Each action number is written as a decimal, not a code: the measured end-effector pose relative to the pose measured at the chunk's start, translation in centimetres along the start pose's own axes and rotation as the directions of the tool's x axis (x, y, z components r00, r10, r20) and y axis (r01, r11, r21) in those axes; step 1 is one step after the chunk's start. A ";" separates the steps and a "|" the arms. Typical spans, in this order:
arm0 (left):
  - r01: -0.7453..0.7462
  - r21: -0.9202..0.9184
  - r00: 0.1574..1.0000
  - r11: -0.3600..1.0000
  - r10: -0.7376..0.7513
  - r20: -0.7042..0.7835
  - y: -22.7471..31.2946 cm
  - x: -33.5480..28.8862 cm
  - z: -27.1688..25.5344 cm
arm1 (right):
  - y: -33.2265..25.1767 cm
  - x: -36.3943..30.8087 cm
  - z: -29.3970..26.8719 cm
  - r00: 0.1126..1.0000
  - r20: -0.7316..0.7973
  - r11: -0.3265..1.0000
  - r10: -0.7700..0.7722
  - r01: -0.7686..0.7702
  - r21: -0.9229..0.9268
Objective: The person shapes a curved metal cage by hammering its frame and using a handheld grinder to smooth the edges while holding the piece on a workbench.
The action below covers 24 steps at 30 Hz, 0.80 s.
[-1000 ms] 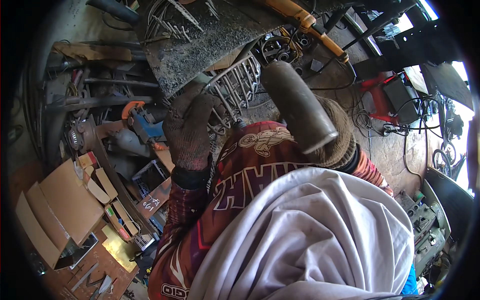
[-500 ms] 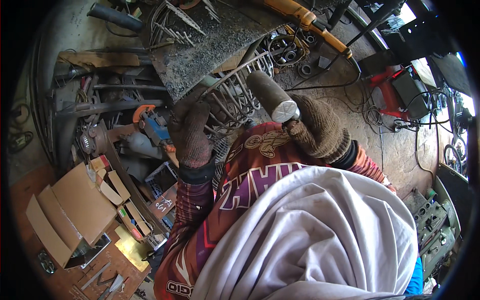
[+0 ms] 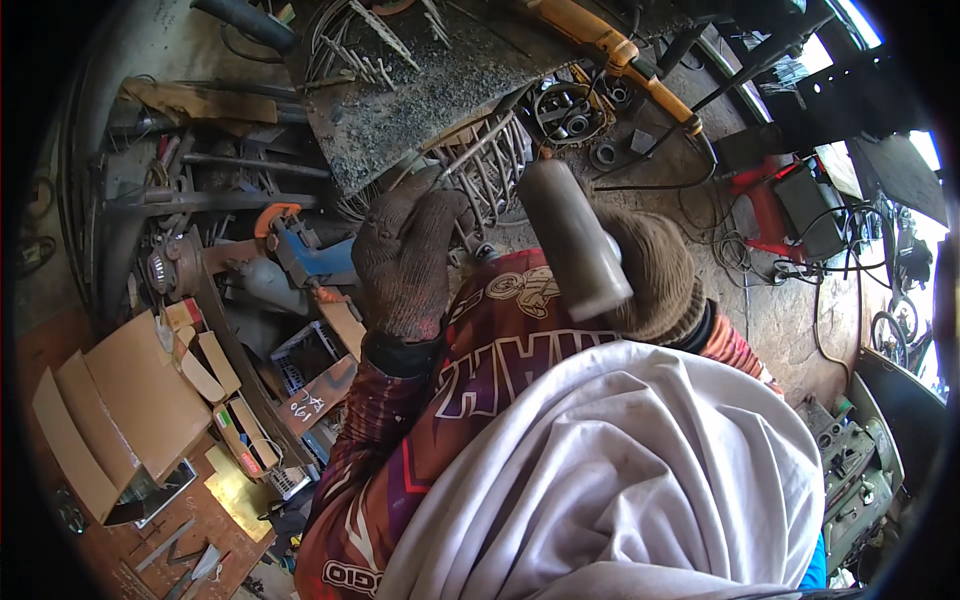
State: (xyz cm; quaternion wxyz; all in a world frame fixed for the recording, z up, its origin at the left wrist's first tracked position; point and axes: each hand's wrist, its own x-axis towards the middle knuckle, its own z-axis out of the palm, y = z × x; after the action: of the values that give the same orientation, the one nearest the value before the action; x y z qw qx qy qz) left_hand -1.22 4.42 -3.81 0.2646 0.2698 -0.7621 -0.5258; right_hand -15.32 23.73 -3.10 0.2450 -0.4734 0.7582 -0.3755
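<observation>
My right hand point(image 3: 655, 275), in a brown knitted glove, is closed round a hammer whose handle is hidden. The hammer's point(image 3: 570, 235) thick cylindrical steel head is raised in front of my chest, slightly smeared by motion. Farther left, my left hand point(image 3: 405, 255) wears a dark, dirty knitted glove, its fingers curled round the near end of a frame of bent metal rods point(image 3: 490, 165). The frame's loops lean against the front edge of a workbench, left of the hammer head and apart from it. My fingertips are partly hidden behind the rods.
The workbench point(image 3: 400, 120) carries dark grit and several metal rods. A yellow power tool point(image 3: 600, 40) lies at its far right, its cable trailing. A blue and orange clamp point(image 3: 305, 250) and cardboard boxes point(image 3: 150, 400) are on the left. A red-framed machine point(image 3: 770, 215) stands on the right.
The hammer head has shifted right and down, tilting more upright. My left hand has moved a little right and nearer me, and the rod frame has turned with it.
</observation>
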 end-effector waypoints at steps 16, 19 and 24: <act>0.053 -0.178 0.983 0.983 -0.083 -0.163 0.1 0.3 -0.2 | -0.2 2.0 2.1 0.989 -0.128 0.980 0.070 -0.092 -0.175; 0.012 -0.128 0.987 0.992 -0.033 -0.160 -0.4 0.2 -0.8 | 1.4 1.2 2.1 0.975 -0.162 0.985 0.151 -0.162 -0.058; 0.090 -0.328 0.981 0.940 -0.141 -0.135 -1.5 0.8 -3.1 | 2.1 1.4 1.2 0.966 -0.242 0.916 0.088 0.017 0.402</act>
State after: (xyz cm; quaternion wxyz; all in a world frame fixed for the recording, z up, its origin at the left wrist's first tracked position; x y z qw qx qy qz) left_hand 0.54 1.36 -4.17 0.3325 0.3082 -0.6262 -0.6343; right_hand -16.18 22.64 -5.55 0.2439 -0.3472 0.6988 -0.5759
